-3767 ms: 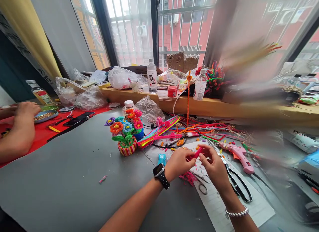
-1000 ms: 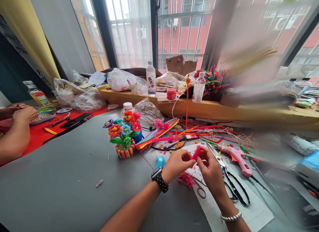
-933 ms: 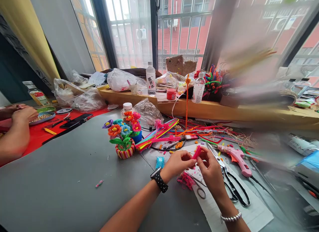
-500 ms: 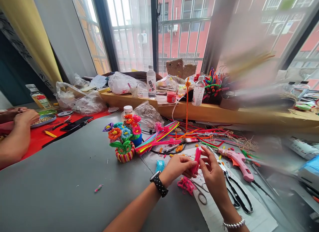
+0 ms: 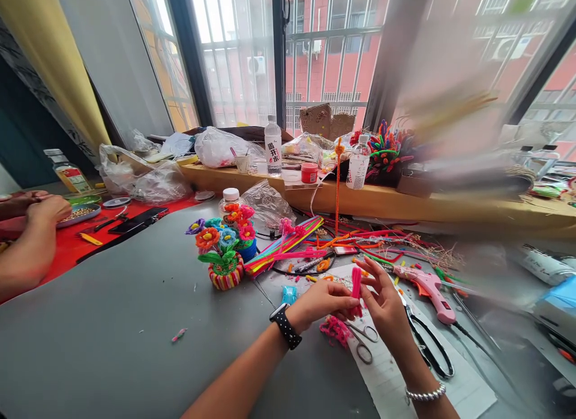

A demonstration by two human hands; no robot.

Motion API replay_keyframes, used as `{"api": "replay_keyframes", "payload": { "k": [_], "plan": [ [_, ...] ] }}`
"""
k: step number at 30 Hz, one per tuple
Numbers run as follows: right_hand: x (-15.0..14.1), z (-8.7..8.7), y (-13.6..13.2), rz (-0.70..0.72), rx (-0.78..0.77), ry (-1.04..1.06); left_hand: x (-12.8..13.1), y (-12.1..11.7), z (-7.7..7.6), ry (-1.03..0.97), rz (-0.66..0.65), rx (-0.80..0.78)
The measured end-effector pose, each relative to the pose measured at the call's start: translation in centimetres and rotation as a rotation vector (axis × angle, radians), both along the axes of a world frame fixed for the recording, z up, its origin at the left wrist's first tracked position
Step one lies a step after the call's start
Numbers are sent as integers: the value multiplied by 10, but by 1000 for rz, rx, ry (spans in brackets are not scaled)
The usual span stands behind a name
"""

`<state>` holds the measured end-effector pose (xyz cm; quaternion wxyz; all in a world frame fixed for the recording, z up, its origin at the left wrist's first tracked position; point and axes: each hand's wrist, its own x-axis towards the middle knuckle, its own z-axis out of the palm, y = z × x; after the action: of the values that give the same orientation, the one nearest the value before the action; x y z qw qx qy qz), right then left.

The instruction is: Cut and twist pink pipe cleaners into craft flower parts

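My left hand (image 5: 324,302) is closed, its thumb and fingers pinching a short bundle of bright pink pipe cleaners (image 5: 356,282), which stands upright. My right hand (image 5: 381,299) is at the bundle's right side, fingers apart, fingertips at or very near it; actual contact is hard to tell. Below my hands, a tangle of pink fuzzy scraps (image 5: 335,329) lies beside small metal scissors (image 5: 365,341). Large black-handled scissors (image 5: 429,341) rest on white paper (image 5: 382,380) under my right forearm. Left of my left hand sits a small blue packet (image 5: 289,295).
Pipe-cleaner flowers in a striped pot (image 5: 226,275) stand beside colourful strips (image 5: 283,248). A pink glue gun (image 5: 427,290) lies to the right. Water bottles (image 5: 273,147) line the wooden ledge (image 5: 315,197). At far left, another person's hands (image 5: 47,209) are near a bead tray (image 5: 85,215).
The pink bundle has turned from a slight tilt to more upright in my left hand. My right fingers have spread and eased slightly away from it.
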<state>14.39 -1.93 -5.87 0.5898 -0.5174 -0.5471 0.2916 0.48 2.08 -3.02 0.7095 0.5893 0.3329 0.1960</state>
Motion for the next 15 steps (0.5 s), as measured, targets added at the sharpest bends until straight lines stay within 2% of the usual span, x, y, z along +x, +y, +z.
{"api": "replay_keyframes", "payload": {
  "k": [4, 9, 15],
  "plan": [
    [4, -1, 3, 84, 32, 114, -4, 1, 3, -4, -96, -58],
    [10, -1, 2, 93, -1, 100, -9, 7, 0, -14, -160, -116],
    [13, -2, 3, 24, -76, 100, -11, 15, -1, 139, -88, -19]
  ]
}}
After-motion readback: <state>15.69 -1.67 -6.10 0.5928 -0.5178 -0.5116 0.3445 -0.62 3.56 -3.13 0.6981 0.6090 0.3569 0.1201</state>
